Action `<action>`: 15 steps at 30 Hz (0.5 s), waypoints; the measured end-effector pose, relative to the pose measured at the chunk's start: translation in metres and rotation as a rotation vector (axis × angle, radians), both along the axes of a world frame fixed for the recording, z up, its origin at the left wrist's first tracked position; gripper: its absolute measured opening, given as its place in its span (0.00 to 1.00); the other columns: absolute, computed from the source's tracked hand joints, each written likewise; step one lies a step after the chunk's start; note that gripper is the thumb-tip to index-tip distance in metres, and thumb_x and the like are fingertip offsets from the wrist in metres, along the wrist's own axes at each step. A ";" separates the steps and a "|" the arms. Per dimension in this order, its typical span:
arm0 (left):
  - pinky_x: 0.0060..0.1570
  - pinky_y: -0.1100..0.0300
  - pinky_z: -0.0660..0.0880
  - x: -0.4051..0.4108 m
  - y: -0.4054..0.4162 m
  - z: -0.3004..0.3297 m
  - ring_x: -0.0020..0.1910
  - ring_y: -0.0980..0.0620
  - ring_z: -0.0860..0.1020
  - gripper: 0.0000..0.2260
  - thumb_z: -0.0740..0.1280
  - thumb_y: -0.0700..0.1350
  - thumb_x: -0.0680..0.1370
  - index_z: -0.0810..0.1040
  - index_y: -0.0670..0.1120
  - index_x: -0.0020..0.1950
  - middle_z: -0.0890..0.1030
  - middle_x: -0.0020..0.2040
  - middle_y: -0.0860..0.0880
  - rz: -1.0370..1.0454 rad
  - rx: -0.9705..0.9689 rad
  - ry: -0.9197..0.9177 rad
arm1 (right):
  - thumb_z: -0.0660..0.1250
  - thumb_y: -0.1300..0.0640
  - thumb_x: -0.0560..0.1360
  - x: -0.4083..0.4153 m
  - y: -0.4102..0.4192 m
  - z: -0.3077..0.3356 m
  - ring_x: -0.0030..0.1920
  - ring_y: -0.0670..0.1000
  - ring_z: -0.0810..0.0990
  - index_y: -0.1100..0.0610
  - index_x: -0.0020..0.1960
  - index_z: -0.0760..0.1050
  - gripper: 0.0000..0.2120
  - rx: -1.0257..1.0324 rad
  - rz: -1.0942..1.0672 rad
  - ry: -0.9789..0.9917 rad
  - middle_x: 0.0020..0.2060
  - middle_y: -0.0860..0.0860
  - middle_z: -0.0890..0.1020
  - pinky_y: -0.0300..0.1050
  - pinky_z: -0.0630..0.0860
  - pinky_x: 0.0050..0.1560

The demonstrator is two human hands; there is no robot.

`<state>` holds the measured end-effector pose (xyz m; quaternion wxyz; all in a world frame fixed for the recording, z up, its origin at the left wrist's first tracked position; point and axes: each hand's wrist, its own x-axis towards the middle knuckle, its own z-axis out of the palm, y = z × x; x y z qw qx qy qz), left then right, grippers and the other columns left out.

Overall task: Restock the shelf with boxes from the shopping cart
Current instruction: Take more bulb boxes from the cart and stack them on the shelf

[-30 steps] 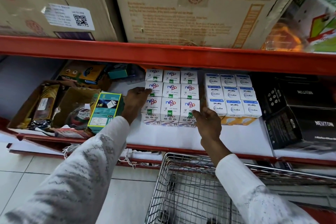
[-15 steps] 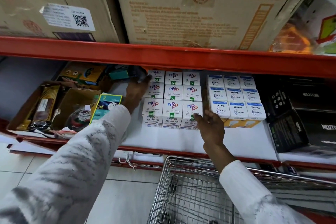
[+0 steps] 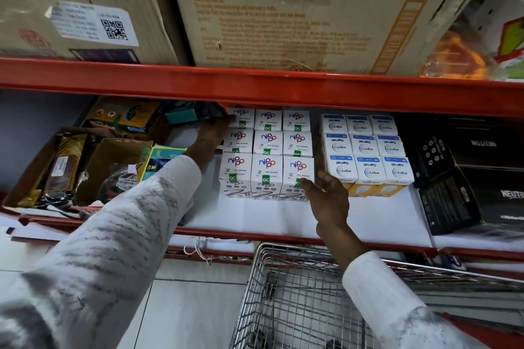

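A block of white Nippo boxes (image 3: 268,150), three wide and three deep, stands on the white shelf board (image 3: 368,221). My left hand (image 3: 211,140) lies flat against the block's left side, fingers reaching to the rear box. My right hand (image 3: 329,198) rests with spread fingers on the front right corner of the block. Neither hand holds a box. The wire shopping cart (image 3: 283,292) stands below the shelf; its visible part shows no boxes.
White Wipro Garnet boxes (image 3: 365,147) stand right of the Nippo block, black Neuton boxes (image 3: 467,178) further right. Open cartons of mixed goods (image 3: 85,161) and a green box (image 3: 158,161) crowd the left. A red shelf beam (image 3: 255,82) with large cartons hangs overhead.
My left hand slid deeper along the left side of the Nippo block toward the rear. My right hand stayed at the block's front right corner.
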<state>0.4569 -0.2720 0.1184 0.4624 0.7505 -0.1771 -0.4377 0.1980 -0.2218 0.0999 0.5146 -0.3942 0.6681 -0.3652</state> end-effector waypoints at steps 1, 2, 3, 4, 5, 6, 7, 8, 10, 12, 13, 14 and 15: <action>0.42 0.54 0.75 -0.001 0.001 0.000 0.48 0.43 0.82 0.20 0.70 0.55 0.75 0.75 0.46 0.62 0.83 0.55 0.42 -0.006 -0.005 -0.001 | 0.77 0.55 0.68 0.000 0.000 0.000 0.60 0.54 0.81 0.55 0.62 0.78 0.23 -0.002 -0.002 -0.006 0.59 0.54 0.84 0.57 0.75 0.66; 0.43 0.54 0.75 -0.001 0.001 -0.001 0.47 0.44 0.82 0.18 0.70 0.55 0.76 0.74 0.47 0.60 0.83 0.55 0.42 -0.013 -0.010 -0.002 | 0.78 0.55 0.68 0.000 0.000 0.000 0.60 0.54 0.81 0.55 0.62 0.78 0.24 -0.003 -0.006 -0.012 0.59 0.54 0.84 0.57 0.75 0.66; 0.44 0.53 0.75 -0.001 0.002 -0.001 0.48 0.44 0.82 0.16 0.69 0.55 0.76 0.74 0.48 0.58 0.83 0.55 0.43 -0.020 -0.012 -0.002 | 0.78 0.55 0.68 0.000 0.000 -0.001 0.60 0.54 0.81 0.55 0.62 0.78 0.24 0.000 -0.008 -0.017 0.59 0.54 0.84 0.57 0.75 0.66; 0.47 0.52 0.75 -0.002 0.003 0.000 0.49 0.43 0.81 0.15 0.69 0.55 0.76 0.73 0.49 0.58 0.83 0.55 0.43 -0.026 -0.006 0.000 | 0.78 0.55 0.67 0.000 0.000 -0.001 0.60 0.54 0.81 0.55 0.61 0.78 0.23 0.004 -0.009 -0.022 0.58 0.54 0.84 0.58 0.75 0.66; 0.49 0.51 0.75 -0.002 0.003 0.001 0.51 0.43 0.81 0.15 0.69 0.56 0.76 0.74 0.49 0.58 0.83 0.55 0.43 -0.028 0.008 -0.008 | 0.78 0.54 0.67 0.000 0.001 0.000 0.60 0.54 0.81 0.54 0.61 0.78 0.23 0.003 -0.006 -0.023 0.58 0.54 0.84 0.58 0.76 0.65; 0.51 0.50 0.75 -0.002 0.004 0.003 0.52 0.43 0.81 0.17 0.69 0.57 0.76 0.74 0.48 0.59 0.83 0.56 0.44 -0.031 0.030 -0.016 | 0.78 0.53 0.66 0.001 0.001 0.000 0.60 0.55 0.82 0.52 0.59 0.79 0.23 0.001 -0.004 -0.025 0.58 0.54 0.84 0.59 0.76 0.65; 0.51 0.50 0.76 -0.001 0.003 0.004 0.52 0.44 0.81 0.20 0.69 0.58 0.75 0.75 0.48 0.60 0.83 0.57 0.44 -0.034 0.044 -0.021 | 0.78 0.52 0.64 0.000 0.002 0.000 0.59 0.55 0.82 0.50 0.58 0.78 0.23 0.002 -0.002 -0.027 0.57 0.54 0.84 0.60 0.76 0.64; 0.48 0.52 0.76 0.000 0.005 0.004 0.51 0.44 0.82 0.22 0.69 0.60 0.74 0.76 0.48 0.62 0.84 0.57 0.44 -0.038 0.064 -0.017 | 0.78 0.51 0.63 0.000 0.002 -0.001 0.59 0.56 0.82 0.49 0.57 0.78 0.23 0.003 -0.002 -0.035 0.57 0.53 0.84 0.61 0.77 0.63; 0.41 0.55 0.76 0.001 0.005 0.003 0.48 0.46 0.82 0.24 0.69 0.61 0.73 0.76 0.48 0.63 0.84 0.57 0.44 -0.048 0.061 -0.008 | 0.78 0.48 0.61 0.000 0.003 0.001 0.59 0.56 0.82 0.49 0.57 0.78 0.26 0.002 -0.007 -0.052 0.57 0.53 0.84 0.61 0.77 0.63; 0.40 0.56 0.75 0.001 0.007 0.002 0.46 0.47 0.81 0.24 0.69 0.62 0.73 0.75 0.48 0.63 0.83 0.58 0.44 -0.057 0.055 -0.024 | 0.76 0.43 0.57 -0.003 0.005 0.002 0.58 0.56 0.82 0.48 0.57 0.79 0.29 -0.004 -0.019 -0.057 0.57 0.52 0.84 0.62 0.78 0.61; 0.43 0.55 0.75 -0.001 0.009 0.003 0.48 0.47 0.81 0.24 0.68 0.63 0.74 0.75 0.48 0.62 0.83 0.58 0.44 -0.056 0.058 -0.065 | 0.77 0.44 0.58 -0.006 0.007 0.005 0.57 0.56 0.83 0.48 0.57 0.79 0.28 -0.015 -0.019 -0.054 0.56 0.51 0.84 0.61 0.78 0.60; 0.47 0.54 0.75 -0.002 0.010 0.005 0.50 0.46 0.80 0.24 0.67 0.63 0.75 0.74 0.47 0.62 0.82 0.60 0.42 -0.072 0.072 -0.167 | 0.78 0.47 0.62 -0.010 0.008 0.008 0.55 0.57 0.83 0.49 0.57 0.79 0.24 -0.029 -0.025 -0.051 0.55 0.51 0.84 0.61 0.79 0.60; 0.51 0.55 0.72 -0.004 0.014 0.009 0.54 0.43 0.79 0.23 0.65 0.61 0.77 0.74 0.46 0.63 0.80 0.61 0.40 -0.086 0.073 -0.320 | 0.78 0.51 0.65 -0.017 0.009 0.009 0.54 0.57 0.84 0.50 0.56 0.79 0.20 -0.042 -0.043 -0.049 0.53 0.50 0.84 0.61 0.79 0.60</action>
